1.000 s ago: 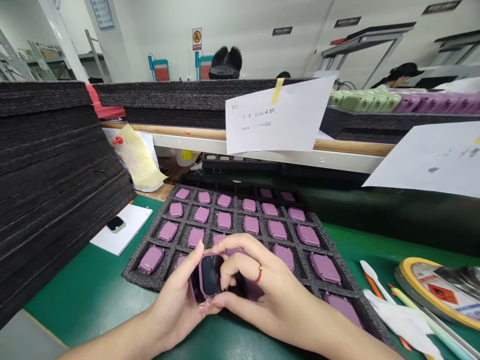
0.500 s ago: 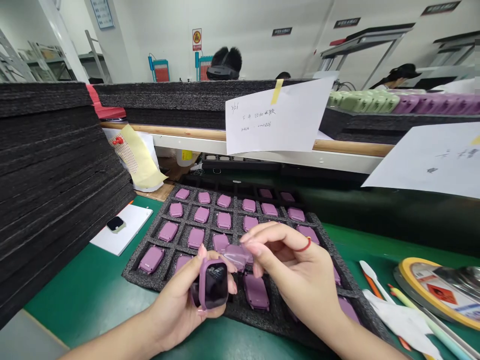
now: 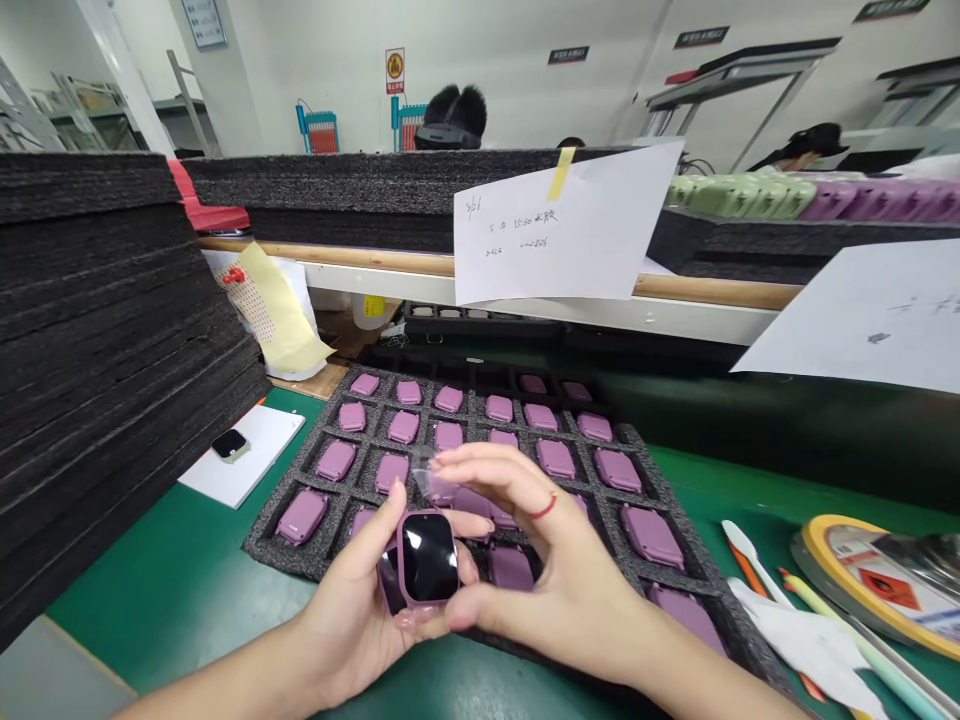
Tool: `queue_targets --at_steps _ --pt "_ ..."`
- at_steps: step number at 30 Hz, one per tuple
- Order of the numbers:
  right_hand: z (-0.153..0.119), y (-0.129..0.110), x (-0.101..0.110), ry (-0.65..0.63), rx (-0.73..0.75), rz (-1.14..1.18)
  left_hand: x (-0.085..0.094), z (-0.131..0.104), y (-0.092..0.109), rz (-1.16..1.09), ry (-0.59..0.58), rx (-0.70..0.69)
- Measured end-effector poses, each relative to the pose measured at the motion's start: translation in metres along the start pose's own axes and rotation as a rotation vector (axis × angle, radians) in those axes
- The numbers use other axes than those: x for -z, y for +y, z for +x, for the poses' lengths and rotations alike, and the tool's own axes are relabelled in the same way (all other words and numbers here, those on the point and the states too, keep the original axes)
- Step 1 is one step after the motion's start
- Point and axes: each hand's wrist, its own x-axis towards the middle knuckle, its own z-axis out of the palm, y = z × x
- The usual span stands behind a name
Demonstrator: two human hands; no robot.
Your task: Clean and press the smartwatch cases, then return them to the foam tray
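Note:
My left hand (image 3: 352, 600) holds a purple smartwatch body (image 3: 428, 560) with its glossy black screen facing me. Behind its left side shows the dark face of what looks like a second watch body (image 3: 390, 580), in the same hand. A clear plastic film (image 3: 429, 482) sticks out from the fingertips of my right hand (image 3: 536, 550), which curves over the watch. My right thumb is at the screen's lower right corner. Below both hands lies a black foam tray (image 3: 281, 500) with purple watch bodies (image 3: 303, 515) in its compartments, some hidden by my hands.
A pale watch (image 3: 230, 445) rests on a white pad (image 3: 262, 455) at left, beside stacked black foam (image 3: 112, 400). Tools, white cloth (image 3: 810, 640) and a yellow-rimmed round object (image 3: 877, 580) lie at right. A shelf edge (image 3: 390, 275) with taped paper (image 3: 562, 230) crosses behind the tray.
My right hand has moved left and down with the film, and its thumb now reaches the watch. The watch's screen has turned more squarely toward me.

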Motion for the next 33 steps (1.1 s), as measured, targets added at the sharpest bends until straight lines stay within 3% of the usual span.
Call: queue_targets --at_steps 4,15,19,21,23,25,27,30,33 --pt "-0.003 -0.001 -0.004 -0.127 0.026 -0.108 -0.003 -0.003 0.0 0.098 0.03 -0.032" --pt "-0.005 -0.001 -0.006 -0.139 0.065 -0.119 -0.005 -0.002 0.002 0.11 0.004 -0.07" --pt "-0.005 -0.003 -0.004 -0.139 0.015 -0.019 -0.003 -0.002 0.001 0.117 -0.022 -0.073" --pt "-0.005 -0.003 -0.004 -0.052 -0.027 0.074 -0.002 -0.002 0.0 0.113 -0.053 -0.083" --pt "-0.004 -0.003 -0.003 0.131 -0.026 0.127 -0.001 -0.002 0.0 0.115 -0.09 -0.097" --pt "-0.003 -0.003 0.0 0.304 0.032 0.1 -0.001 -0.003 0.0 0.12 -0.108 -0.106" --pt "-0.001 -0.004 0.004 0.37 0.156 0.004 0.0 -0.003 0.0 0.119 -0.107 -0.108" --pt "-0.001 -0.006 0.013 0.217 0.389 -0.195 0.0 -0.003 0.001 0.096 -0.08 -0.094" --pt "-0.006 -0.009 0.017 0.008 0.493 -0.28 -0.001 -0.004 0.001 0.042 -0.026 -0.073"
